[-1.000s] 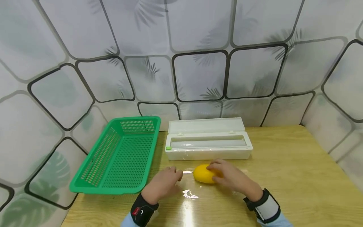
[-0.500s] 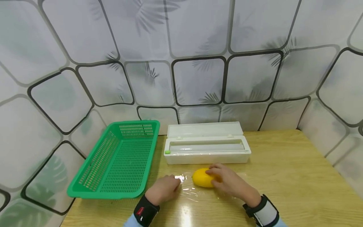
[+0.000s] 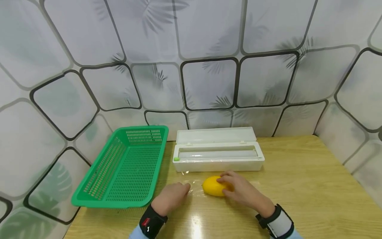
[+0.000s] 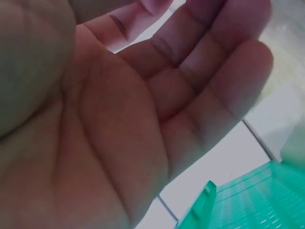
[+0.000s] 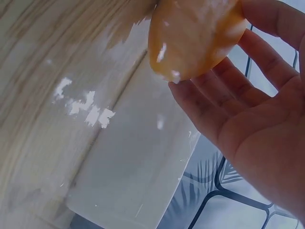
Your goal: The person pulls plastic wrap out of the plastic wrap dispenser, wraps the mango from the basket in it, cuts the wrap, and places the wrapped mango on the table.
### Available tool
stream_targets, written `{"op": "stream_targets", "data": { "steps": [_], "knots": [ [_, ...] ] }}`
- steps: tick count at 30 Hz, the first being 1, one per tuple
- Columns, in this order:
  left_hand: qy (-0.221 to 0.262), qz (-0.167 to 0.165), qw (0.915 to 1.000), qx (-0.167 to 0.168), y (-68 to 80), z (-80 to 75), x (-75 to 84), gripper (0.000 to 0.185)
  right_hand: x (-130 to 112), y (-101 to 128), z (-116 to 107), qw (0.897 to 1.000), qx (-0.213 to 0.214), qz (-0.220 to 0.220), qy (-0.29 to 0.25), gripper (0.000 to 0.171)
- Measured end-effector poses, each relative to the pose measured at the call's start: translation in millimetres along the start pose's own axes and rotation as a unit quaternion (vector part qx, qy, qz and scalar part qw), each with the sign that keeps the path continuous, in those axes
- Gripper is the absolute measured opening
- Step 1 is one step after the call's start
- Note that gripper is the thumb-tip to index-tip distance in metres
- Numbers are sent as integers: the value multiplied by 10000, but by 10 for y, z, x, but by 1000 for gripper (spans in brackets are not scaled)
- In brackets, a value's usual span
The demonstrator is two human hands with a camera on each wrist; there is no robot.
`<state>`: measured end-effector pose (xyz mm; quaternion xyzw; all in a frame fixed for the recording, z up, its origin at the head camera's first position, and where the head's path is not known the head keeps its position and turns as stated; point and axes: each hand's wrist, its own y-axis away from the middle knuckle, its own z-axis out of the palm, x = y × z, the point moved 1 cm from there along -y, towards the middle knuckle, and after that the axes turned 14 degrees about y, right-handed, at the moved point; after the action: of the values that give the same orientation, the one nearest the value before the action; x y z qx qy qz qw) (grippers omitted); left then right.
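Nearest to me, the left hand (image 3: 171, 197) lies low on the pale wooden bench (image 3: 298, 186), its fingers (image 4: 209, 71) loosely bent and open in the left wrist view; whether the fingertips pinch the edge of the clear plastic film sheet (image 3: 194, 192) I cannot tell. Just to its right, the right hand (image 3: 241, 191) rests on the yellow oval lemon-like fruit (image 3: 213, 186), with the fingers (image 5: 219, 105) gently curved over its far side, steadying rather than clenching it. The fruit sits on the film, which lies spread flat on the bench and shows only as glints and creases around the fruit.

Behind the fruit, near but apart from it, stands the long white plastic film dispenser box (image 3: 219, 156), lid raised, with the roll visible inside. To the left of the box, and well apart from the fruit, is the green perforated plastic basket (image 3: 125, 169); nothing shows inside it. Farthest back is the grey wall panelling with dark rounded outlines (image 3: 209, 79).

As I judge it, the wrapping is at an early stage: the film is drawn out and laid, and the fruit is placed on it, but no film yet covers the top of the fruit. Folding the sheet over, sealing it round the fruit, and any move toward the basket are all left to do
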<state>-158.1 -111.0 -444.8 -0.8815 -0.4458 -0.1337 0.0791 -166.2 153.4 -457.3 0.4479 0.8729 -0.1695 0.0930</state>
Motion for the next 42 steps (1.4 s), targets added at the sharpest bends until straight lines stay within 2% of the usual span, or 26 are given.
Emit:
{"op": "stream_targets", "data": {
  "steps": [4, 7, 14, 16, 19, 21, 24, 28, 34, 38, 42],
  "knots": [
    [-323, 142, 9993, 137, -22, -60, 16, 14, 1, -12, 3, 10000, -39, 85, 2, 32],
    [-554, 290, 9973, 392, -39, -96, 32, 15, -2, -17, 0, 9998, -110, 177, -27, 32],
    [-692, 695, 9901, 1006, -145, -132, 117, 13, 0, -14, -11, 9995, -154, 267, 10, 31],
    [-816, 915, 9846, 1249, -205, -124, 139, 14, 0, -12, -13, 9995, -157, 271, 19, 31],
    [-1171, 1267, 9714, 1630, -293, -93, 158, 17, 3, -14, -13, 9995, -175, 258, 58, 30],
    [-1388, 1458, 9636, 1758, -341, -69, 168, 18, 5, -17, -13, 9995, -186, 255, 93, 30],
    [-1504, 1516, 9617, 1716, -389, -40, 196, 21, 6, -23, -16, 9994, -199, 247, 115, 29],
    [-1467, 1384, 9664, 1592, -432, -17, 244, 22, 7, -28, -24, 9993, -247, 248, 87, 28],
    [-1440, 1184, 9696, 1585, -440, 3, 285, 24, -2, -28, -25, 9994, -231, 227, 97, 28],
    [-1393, 952, 9760, 1379, -435, 1, 299, 28, -10, -33, -22, 9996, -155, 180, 153, 28],
    [-1118, 830, 9836, 1144, -428, -19, 331, 24, -9, -35, -19, 9996, -136, 128, 214, 27]
  ]
}}
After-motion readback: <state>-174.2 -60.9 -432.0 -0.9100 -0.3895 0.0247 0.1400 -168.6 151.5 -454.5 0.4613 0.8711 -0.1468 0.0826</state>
